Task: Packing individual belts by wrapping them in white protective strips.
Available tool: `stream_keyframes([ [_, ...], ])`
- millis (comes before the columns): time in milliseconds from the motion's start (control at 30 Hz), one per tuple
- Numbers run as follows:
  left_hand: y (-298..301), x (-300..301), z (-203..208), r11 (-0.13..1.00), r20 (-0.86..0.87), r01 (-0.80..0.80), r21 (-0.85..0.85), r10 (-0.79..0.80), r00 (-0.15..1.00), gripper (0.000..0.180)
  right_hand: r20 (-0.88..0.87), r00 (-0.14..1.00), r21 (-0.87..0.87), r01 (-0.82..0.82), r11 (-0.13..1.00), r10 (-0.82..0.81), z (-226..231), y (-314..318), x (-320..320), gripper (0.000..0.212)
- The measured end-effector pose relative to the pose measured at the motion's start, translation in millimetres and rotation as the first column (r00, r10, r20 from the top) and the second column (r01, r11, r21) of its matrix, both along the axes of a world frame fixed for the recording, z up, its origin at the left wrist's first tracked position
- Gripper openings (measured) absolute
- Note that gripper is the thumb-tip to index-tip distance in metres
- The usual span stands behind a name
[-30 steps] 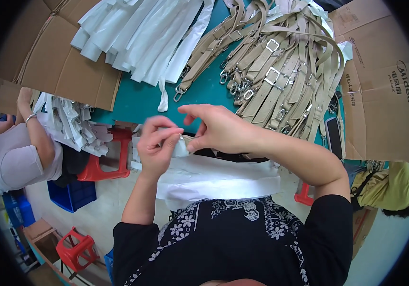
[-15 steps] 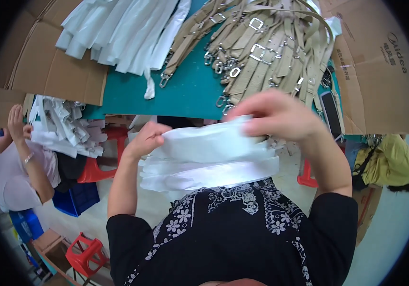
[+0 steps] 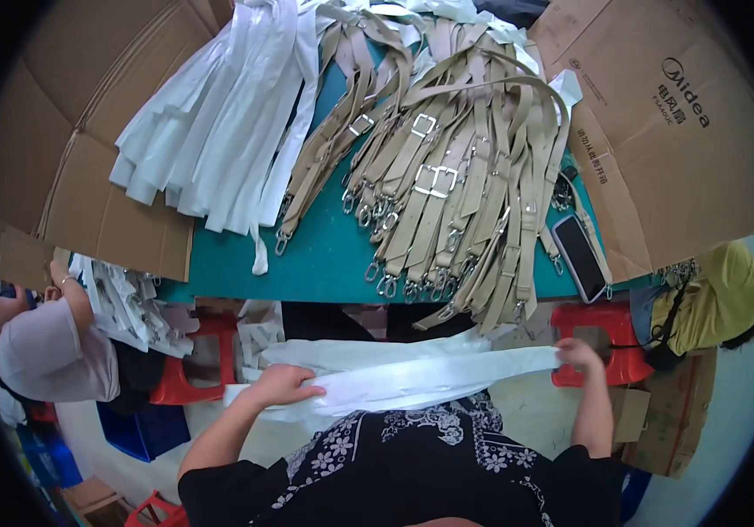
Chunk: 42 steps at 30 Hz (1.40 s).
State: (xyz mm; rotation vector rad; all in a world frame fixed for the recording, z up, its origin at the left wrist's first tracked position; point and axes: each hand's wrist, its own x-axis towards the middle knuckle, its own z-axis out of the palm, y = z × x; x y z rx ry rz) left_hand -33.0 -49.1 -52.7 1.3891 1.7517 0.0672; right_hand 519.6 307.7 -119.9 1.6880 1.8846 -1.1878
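A long white strip of thin wrapping (image 3: 447, 373) stretches sideways in front of my body, over my lap. My left hand (image 3: 285, 385) is closed round its left part, thumb on top. At its right end, my right hand (image 3: 579, 354) pinches the tip. Behind it, more white strips (image 3: 368, 351) lie across my lap. On the green table (image 3: 236, 277) ahead is a heap of tan straps (image 3: 447, 184) with silver buckles and snap hooks, some hanging past the near edge. To their left, white-wrapped strips (image 3: 227, 132) are fanned out.
Cardboard walls (image 3: 131, 176) flank the table on both sides. A dark-screened phone (image 3: 578, 255) lies at its right edge. Red stools (image 3: 609, 334) and a blue crate (image 3: 141, 430) stand below. One person (image 3: 61, 342) sits at left beside white-wrapped pieces; another in yellow (image 3: 715, 294) is at right.
My right hand has moved right and down, away from my left hand, and the white strip is now drawn out long. The view has tilted, showing more of the table.
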Motion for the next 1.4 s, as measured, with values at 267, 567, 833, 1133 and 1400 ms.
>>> stream_keyframes([
  [267, 58.2, -32.8, 58.5, 0.699, -0.226, -0.086, 0.710, 0.342, 0.912, 0.017, 0.141, 0.418, -0.187, -0.879, 0.439, 0.897, 2.7, -21.3, -140.1, 0.035],
  [567, 156.6, -96.1, 75.6, 0.588, -0.503, 0.078, 0.805, 0.607, 0.615, 0.028, -0.457, 0.366, 0.194, -0.849, 0.492, 0.811, 183.8, -69.4, -299.0, 0.024],
  [833, 139.8, -109.5, 135.4, 0.604, -0.537, 0.099, 0.791, 0.608, 0.585, 0.038, -0.437, 0.380, 0.327, -0.777, 0.537, 0.815, 145.0, -68.4, -301.8, 0.038],
  [1133, -5.5, -32.6, 17.0, 0.938, -0.040, -0.120, 0.325, 0.140, 0.989, 0.091, -0.129, 0.978, -0.002, 0.166, 0.986, -0.165, 10.0, -116.4, -131.5, 0.050],
  [1400, 134.4, 85.5, -21.3, 0.988, 0.349, 0.155, 0.001, -0.145, 0.926, 0.100, -0.372, 0.096, -0.859, 0.341, 0.381, -0.923, -76.9, -140.7, -142.2, 0.064],
])
